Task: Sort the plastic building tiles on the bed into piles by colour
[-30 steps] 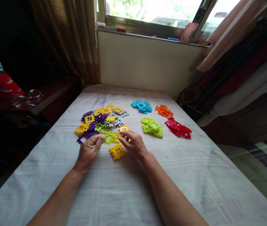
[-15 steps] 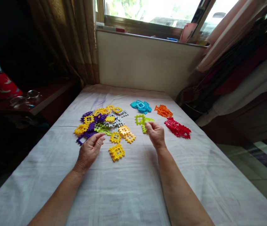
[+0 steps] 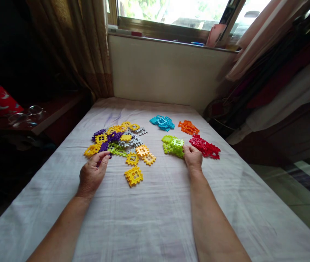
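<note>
Several lime green toothed pieces [image 3: 171, 143] lie in a small pile right of centre, and my right hand [image 3: 193, 157] pinches the right edge of one of them. My left hand [image 3: 92, 173] is at the near left of a mixed pile, its fingers closed on a purple piece [image 3: 109, 155] that shows only in part. In that pile are purple pieces [image 3: 115, 136], yellow pieces [image 3: 101, 138], grey pieces [image 3: 134, 141] and green pieces [image 3: 120, 151]. A stack of yellow squares [image 3: 134, 176] sits nearer to me, apart from the pile.
Blue pieces [image 3: 162, 123], orange pieces [image 3: 188, 127] and red pieces [image 3: 205, 147] form separate piles on the pale cloth [image 3: 138, 225]. Glasses [image 3: 36, 110] rest on a dark side table at the left. Clothes hang at the right.
My right hand has moved right, and the green pieces now lie closer together beside it. My left hand has shifted left and closed at the purple pieces.
</note>
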A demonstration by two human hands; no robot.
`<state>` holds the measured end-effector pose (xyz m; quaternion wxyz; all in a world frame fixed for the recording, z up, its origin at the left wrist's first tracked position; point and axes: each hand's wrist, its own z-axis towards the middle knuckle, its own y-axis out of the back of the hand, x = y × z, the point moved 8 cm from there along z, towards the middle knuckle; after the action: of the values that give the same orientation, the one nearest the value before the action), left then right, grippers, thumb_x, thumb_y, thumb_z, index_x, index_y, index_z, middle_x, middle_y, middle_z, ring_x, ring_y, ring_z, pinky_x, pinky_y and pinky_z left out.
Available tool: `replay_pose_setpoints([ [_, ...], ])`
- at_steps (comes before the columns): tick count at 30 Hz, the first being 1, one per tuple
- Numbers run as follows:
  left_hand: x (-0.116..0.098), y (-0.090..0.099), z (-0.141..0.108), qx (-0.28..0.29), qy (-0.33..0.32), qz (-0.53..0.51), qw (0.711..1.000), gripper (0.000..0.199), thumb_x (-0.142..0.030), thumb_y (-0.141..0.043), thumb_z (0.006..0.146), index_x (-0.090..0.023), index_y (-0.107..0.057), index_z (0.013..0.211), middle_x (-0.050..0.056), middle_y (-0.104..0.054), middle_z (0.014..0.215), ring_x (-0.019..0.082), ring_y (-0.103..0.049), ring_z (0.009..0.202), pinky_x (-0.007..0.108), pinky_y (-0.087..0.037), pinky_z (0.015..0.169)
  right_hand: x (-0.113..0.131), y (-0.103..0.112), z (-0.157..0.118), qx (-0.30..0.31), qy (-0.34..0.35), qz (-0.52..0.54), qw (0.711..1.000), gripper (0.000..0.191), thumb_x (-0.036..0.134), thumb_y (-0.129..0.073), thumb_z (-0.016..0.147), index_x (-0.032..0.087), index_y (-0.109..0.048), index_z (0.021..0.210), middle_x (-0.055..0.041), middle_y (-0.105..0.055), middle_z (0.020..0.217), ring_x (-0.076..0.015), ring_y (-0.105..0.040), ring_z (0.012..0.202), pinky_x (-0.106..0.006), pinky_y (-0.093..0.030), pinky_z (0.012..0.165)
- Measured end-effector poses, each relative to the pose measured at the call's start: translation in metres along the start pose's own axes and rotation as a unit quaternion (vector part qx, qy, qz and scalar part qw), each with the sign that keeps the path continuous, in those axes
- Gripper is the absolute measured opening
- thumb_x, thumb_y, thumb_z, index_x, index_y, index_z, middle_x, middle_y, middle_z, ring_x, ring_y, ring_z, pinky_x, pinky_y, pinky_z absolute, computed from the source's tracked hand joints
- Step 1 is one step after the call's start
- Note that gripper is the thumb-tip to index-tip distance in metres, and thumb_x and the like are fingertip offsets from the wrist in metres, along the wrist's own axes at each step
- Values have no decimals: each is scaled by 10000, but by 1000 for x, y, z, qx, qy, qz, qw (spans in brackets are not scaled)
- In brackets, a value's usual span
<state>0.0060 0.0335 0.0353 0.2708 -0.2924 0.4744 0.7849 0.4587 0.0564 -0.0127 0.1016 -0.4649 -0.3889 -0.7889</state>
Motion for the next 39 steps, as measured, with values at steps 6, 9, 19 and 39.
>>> replay_pose_setpoints([
  [6,-3,3,5,-33,-104,104,989,329,-435,-479,883,-226,-710,987,44,-755,992,222,-685,923,341,-520,880,-1,4,-2,16,-46,1,999,474,654,-533,686,202,-661,622,-34,-617,536,-190,-557,578,-281,-404,554],
  [9,-6,-6,4,-15,-146,146,978,335,-407,-459,899,-223,-710,1022,63,-745,1056,247,-662,1023,396,-483,946,4,7,-2,1,-24,-5,1000,488,662,-515,693,204,-642,585,-35,-620,544,-179,-541,579,-278,-389,558],
  [19,1,-28,0,48,-135,252,957,427,-393,-446,898,-229,-671,1221,95,-627,1347,323,-459,1335,548,-242,1136,29,15,-14,-41,28,6,999,479,633,-456,729,208,-581,548,-14,-555,512,-155,-485,554,-275,-364,574],
  [39,8,0,7,-37,-104,300,947,295,-386,-543,858,-227,-727,1024,136,-692,1056,334,-564,1057,617,-207,1094,195,-114,-159,267,372,-165,874,259,385,-601,883,215,-733,1028,-95,-701,1107,-257,-563,1069,-377,-416,925],
])
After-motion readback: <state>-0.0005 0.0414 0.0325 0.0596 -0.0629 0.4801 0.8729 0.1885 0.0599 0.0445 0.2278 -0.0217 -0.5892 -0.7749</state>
